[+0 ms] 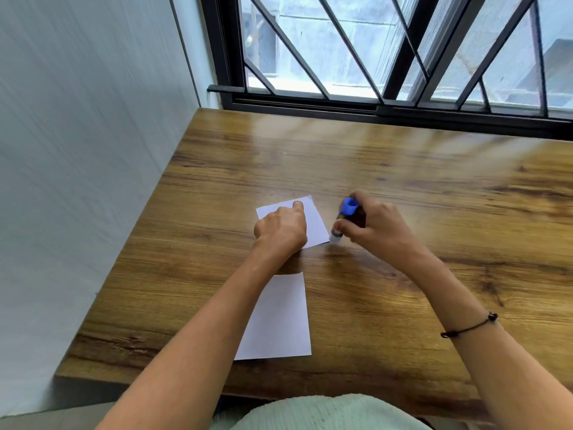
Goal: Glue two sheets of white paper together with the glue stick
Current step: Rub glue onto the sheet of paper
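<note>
- Left hand presses flat on the far paper so it cannot slide.
- Right hand grips the glue stick, tip down at that paper's right edge.
- Near paper waits below it.

far sheet partly covered by left hand. near sheet left side hidden under left forearm. glue stick blurred, label unreadable, middle wrapped by right hand; tip contact with paper edge unclear. tabletop cut off at right.
</note>
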{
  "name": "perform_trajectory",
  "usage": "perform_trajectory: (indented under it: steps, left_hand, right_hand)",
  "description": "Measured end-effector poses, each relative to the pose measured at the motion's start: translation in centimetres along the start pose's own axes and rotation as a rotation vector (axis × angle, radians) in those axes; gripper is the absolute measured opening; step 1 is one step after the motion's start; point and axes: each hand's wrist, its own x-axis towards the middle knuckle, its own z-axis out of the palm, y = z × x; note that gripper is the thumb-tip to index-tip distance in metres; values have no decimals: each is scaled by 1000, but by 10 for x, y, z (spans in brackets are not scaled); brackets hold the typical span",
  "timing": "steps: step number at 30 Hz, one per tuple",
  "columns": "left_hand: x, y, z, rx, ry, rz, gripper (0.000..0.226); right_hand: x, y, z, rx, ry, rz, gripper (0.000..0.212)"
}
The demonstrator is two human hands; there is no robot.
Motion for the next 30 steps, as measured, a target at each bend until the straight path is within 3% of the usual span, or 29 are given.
perform_trajectory:
  steps: [5,10,13,16,30]
  left_hand:
    - [-1,1,0,53,23,6,37]
    - [-2,2,0,76,24,-1,36]
    - [-3,2,0,85,25,1,36]
    - [-5,2,0,92,17,6,35]
    - [-12,3,0,94,30,-5,30]
  right_hand:
    - [4,-1,-20,246,75,106,27]
    - [9,3,-17,153,178,120,23]
    - [9,6,-13,223,242,117,16]
    - [12,11,-12,306,211,132,31]
    - [24,12,9,54,190,199,22]
